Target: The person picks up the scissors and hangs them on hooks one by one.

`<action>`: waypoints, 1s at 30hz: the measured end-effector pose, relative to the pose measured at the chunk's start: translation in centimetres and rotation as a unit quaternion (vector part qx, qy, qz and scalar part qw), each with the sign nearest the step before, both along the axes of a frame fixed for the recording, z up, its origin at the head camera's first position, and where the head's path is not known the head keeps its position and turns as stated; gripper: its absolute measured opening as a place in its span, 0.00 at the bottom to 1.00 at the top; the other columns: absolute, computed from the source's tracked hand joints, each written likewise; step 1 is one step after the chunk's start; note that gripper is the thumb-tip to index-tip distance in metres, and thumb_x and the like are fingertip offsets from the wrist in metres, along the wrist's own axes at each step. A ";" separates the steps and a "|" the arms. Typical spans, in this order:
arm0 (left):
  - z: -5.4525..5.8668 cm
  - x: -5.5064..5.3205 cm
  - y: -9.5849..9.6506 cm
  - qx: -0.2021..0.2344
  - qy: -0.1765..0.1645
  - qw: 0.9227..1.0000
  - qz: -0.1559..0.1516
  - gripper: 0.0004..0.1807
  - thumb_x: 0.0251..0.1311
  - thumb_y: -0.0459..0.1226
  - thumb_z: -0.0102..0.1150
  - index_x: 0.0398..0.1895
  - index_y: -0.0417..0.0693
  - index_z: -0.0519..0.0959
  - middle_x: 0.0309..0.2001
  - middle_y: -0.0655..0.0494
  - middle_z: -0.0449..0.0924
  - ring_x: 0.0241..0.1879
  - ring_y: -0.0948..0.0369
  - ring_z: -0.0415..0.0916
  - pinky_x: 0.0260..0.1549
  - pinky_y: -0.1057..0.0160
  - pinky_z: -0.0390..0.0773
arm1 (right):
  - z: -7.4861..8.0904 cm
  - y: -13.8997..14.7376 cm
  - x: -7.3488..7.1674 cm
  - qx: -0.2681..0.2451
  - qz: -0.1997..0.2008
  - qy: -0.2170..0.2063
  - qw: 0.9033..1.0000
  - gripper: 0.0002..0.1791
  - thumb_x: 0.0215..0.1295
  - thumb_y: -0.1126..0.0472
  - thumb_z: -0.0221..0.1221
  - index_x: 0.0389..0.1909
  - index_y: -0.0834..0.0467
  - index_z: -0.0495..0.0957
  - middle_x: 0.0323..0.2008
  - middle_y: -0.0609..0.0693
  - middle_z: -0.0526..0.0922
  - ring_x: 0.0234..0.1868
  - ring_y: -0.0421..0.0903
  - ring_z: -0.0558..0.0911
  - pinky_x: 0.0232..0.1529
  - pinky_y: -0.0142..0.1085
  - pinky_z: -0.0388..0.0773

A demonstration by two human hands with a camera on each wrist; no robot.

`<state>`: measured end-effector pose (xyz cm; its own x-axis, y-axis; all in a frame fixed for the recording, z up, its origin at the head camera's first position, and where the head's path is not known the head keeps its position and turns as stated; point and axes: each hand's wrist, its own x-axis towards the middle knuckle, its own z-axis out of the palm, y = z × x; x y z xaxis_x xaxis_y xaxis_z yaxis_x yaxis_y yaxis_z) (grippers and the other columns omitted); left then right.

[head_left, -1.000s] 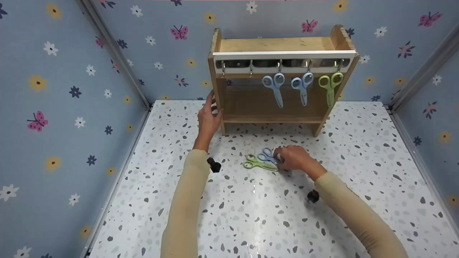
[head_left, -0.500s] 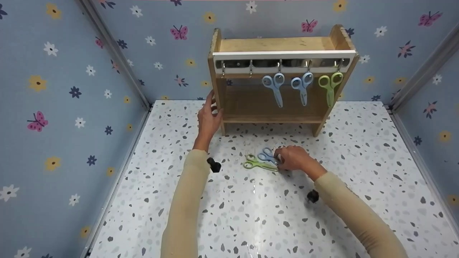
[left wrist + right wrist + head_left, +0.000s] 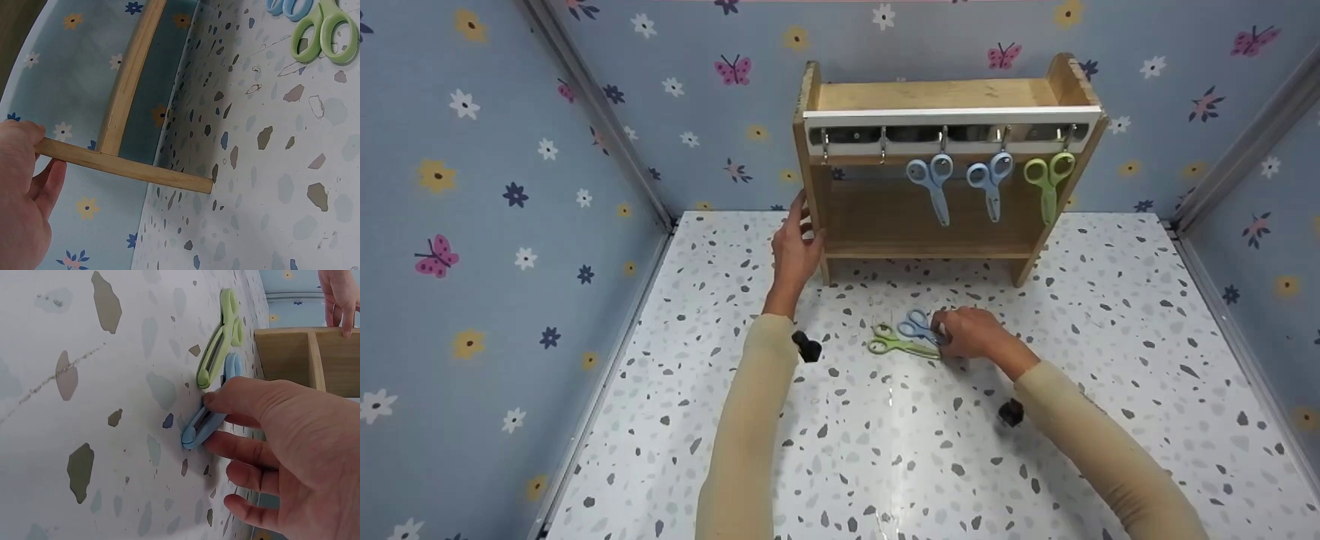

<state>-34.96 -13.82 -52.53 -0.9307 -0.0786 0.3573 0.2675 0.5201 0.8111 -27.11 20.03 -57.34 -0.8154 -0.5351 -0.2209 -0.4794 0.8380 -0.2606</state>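
In the head view, my left hand (image 3: 797, 251) grips the left side board of a wooden rack (image 3: 937, 94). The left wrist view shows the thumb and fingers on either side of that board's edge. Down on the speckled table, my right hand (image 3: 975, 332) pinches the blade end of blue scissors (image 3: 199, 424) between thumb and index finger, the other fingers loosely bent. Green scissors (image 3: 894, 343) lie right beside them, handles toward the left. Part of the blue scissors is hidden behind the thumb in the right wrist view.
A metal hook rail (image 3: 911, 135) runs along the rack's front. From its hooks hang blue scissors (image 3: 937, 195), a second blue pair (image 3: 992, 191) and a green pair (image 3: 1048, 191); two left hooks (image 3: 825, 146) are bare. Patterned walls (image 3: 510, 300) enclose the table (image 3: 840, 450).
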 end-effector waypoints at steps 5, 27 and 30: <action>0.0 0.1 0.1 -0.003 -0.008 1.000 0.000 0.41 0.82 0.32 0.63 0.92 0.50 0.58 0.79 0.35 0.77 0.70 0.40 0.87 0.66 0.46 0.92 | -0.2 -0.1 0.1 0.001 -0.015 -0.005 1.000 0.22 0.64 0.58 0.77 0.57 0.60 0.86 0.35 0.53 0.90 0.32 0.47 0.82 0.32 0.40 0.78; -0.1 0.0 -0.1 0.001 0.010 1.000 -0.006 0.41 0.81 0.31 0.64 0.91 0.48 0.59 0.78 0.35 0.77 0.69 0.39 0.87 0.64 0.45 0.92 | -0.6 0.9 -0.2 -0.078 -0.017 -0.058 0.995 0.13 0.68 0.63 0.71 0.51 0.55 0.83 0.29 0.48 0.81 0.30 0.45 0.72 0.32 0.37 0.66; -0.3 0.0 -0.2 0.000 0.017 1.000 -0.007 0.41 0.80 0.31 0.64 0.91 0.46 0.60 0.77 0.33 0.78 0.68 0.39 0.88 0.64 0.44 0.92 | -0.5 1.0 -0.1 -0.084 -0.011 -0.058 0.995 0.12 0.69 0.64 0.70 0.51 0.55 0.83 0.27 0.48 0.81 0.28 0.44 0.71 0.30 0.36 0.65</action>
